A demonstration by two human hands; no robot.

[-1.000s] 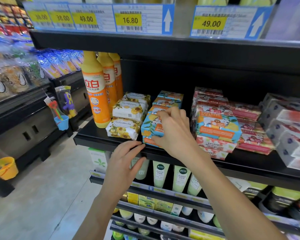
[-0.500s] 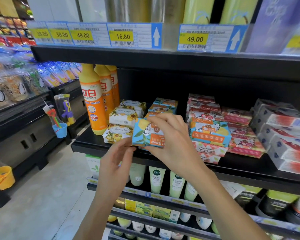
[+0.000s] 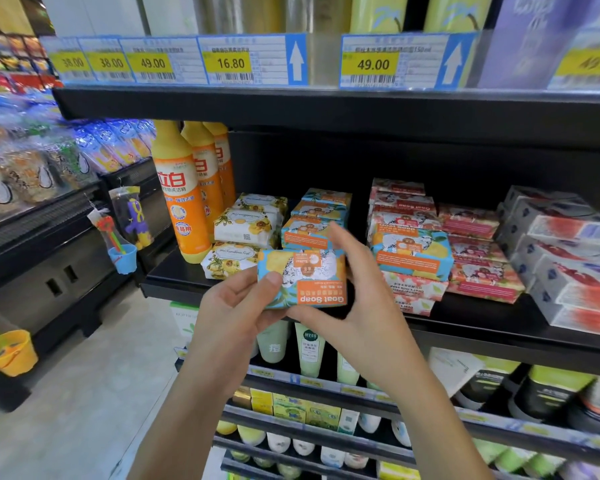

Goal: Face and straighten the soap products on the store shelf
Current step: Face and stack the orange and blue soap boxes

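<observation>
I have the goat soap bar [image 3: 303,277] clamped between both hands. My left hand [image 3: 232,310] curls under its left end with the thumb pressed on the printed face. My right hand [image 3: 364,306] pinches the right end, thumb along the bottom edge and fingers wrapped behind. The bar is off the shelf, held in the air just in front of the shelf lip [image 3: 174,289] and the blue soap stack [image 3: 310,233]. I judge it light and rigid, a solid cake in glossy paper wrap. The wrap may slide a little under a fingertip and could crease at the corners, so I would take it by the two short ends rather than squeeze the broad face. Its long axis runs left to right, nearly level, with the broad printed face turned toward me. The "Goat Soap" lettering reads upside down, so I reckon it needs a half-turn in that plane before it goes onto the stack. Left of the stack sit sunflower-wrapped soaps [image 3: 243,230] and orange detergent bottles [image 3: 181,195]; to the right are pink soap stacks [image 3: 478,278] and grey boxes [image 3: 568,258].
</observation>
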